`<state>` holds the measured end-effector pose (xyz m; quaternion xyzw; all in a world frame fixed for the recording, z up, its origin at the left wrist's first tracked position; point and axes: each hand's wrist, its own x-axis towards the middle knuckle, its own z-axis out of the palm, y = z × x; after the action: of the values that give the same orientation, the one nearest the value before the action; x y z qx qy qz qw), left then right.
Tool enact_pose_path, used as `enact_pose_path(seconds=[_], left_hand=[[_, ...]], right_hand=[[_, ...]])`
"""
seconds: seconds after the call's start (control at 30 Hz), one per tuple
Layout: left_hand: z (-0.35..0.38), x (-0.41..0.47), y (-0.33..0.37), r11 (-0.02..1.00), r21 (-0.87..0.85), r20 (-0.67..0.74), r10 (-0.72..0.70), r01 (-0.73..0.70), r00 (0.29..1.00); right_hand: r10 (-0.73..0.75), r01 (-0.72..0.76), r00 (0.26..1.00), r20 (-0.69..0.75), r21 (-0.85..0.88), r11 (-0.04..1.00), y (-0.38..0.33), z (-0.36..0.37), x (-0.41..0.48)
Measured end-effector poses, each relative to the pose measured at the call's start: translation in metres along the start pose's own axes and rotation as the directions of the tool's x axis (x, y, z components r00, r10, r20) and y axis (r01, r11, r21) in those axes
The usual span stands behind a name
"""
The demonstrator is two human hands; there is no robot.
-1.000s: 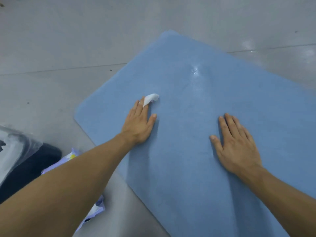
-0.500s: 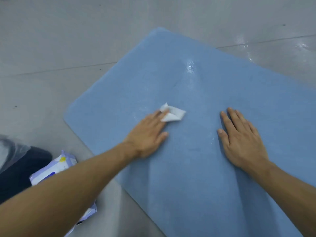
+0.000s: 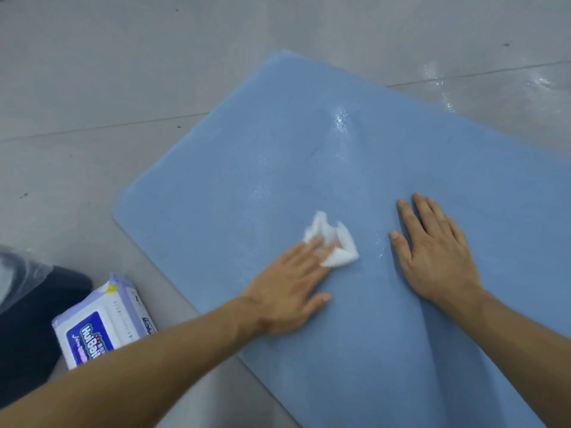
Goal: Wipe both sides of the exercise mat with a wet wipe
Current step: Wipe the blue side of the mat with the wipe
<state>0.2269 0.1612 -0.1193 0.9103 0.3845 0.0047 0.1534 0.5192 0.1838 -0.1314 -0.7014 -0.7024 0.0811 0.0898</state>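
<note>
On one mat [image 3: 309, 168], one wet wipe [image 3: 340, 248]

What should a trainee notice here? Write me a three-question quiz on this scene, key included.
1. True or false: the left hand presses the wet wipe onto the blue exercise mat with straight fingers.
2. Multiple choice: the right hand is A) holding a second wipe, B) resting flat on the mat, C) lifting the mat's edge.
3. Fill in: the pack of wet wipes lies on the ___, left of the mat.

Key: 1 true; 2 B; 3 floor.
</note>
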Motion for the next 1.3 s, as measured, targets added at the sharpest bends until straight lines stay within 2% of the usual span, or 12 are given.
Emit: enact_pose_path(seconds=[0.1,0.2,0.27,0.4,0.53,0.67,0.73,0.77,0.87,0.93,1.1,1.3], left_hand=[[0.008,0.010,0.042,0.988,0.067,0.078,0.133,-0.139,0.988],[0.005,0.012,0.028,0.985,0.075,0.083,0.149,-0.155,0.985],[0.001,0.014,0.006,0.998,0.034,0.077,0.059,-0.061,0.995],[-0.020,0.021,-0.049,0.958,0.013,0.017,-0.288,0.288,0.957],[-0.042,0.022,-0.100,0.854,0.023,0.003,-0.520,0.520,0.854],[-0.057,0.021,-0.129,0.640,-0.096,-0.132,-0.767,0.762,0.628],[-0.064,0.017,-0.136,0.572,-0.136,-0.221,-0.813,0.809,0.538],[-0.065,0.015,-0.137,0.599,-0.123,-0.250,-0.790,0.791,0.559],[-0.058,0.015,-0.125,0.841,-0.013,-0.199,-0.533,0.542,0.822],[-0.043,0.025,-0.103,0.926,0.021,-0.089,-0.374,0.377,0.923],[-0.016,0.063,-0.045,0.960,0.022,-0.077,-0.276,0.279,0.958],[-0.023,0.075,-0.059,0.960,0.054,-0.075,-0.271,0.275,0.960]], right_hand=[[-0.006,0.007,1.000,-0.017,0.008,1.000,0.002,0.001,0.000],[-0.010,0.011,1.000,-0.012,0.021,1.000,0.004,0.000,0.000],[-0.004,0.004,1.000,-0.011,0.032,0.999,0.004,-0.001,0.000],[-0.003,0.003,1.000,0.017,0.030,1.000,0.004,-0.003,-0.001],[-0.005,0.004,0.999,0.043,0.036,0.999,0.005,-0.004,0.000],[-0.008,0.007,0.999,0.037,0.028,1.000,0.005,-0.004,0.000],[-0.006,0.006,1.000,0.030,0.024,1.000,0.005,-0.003,0.000],[-0.009,0.008,1.000,0.027,0.021,1.000,0.005,-0.003,0.000],[-0.014,0.014,1.000,0.011,-0.003,1.000,0.005,-0.002,0.000],[-0.013,0.013,1.000,0.008,-0.009,1.000,0.004,-0.002,-0.001],[-0.006,0.006,1.000,0.017,-0.020,1.000,0.003,-0.002,0.000],[0.018,-0.017,0.999,0.037,-0.031,0.999,0.002,-0.004,0.007]])
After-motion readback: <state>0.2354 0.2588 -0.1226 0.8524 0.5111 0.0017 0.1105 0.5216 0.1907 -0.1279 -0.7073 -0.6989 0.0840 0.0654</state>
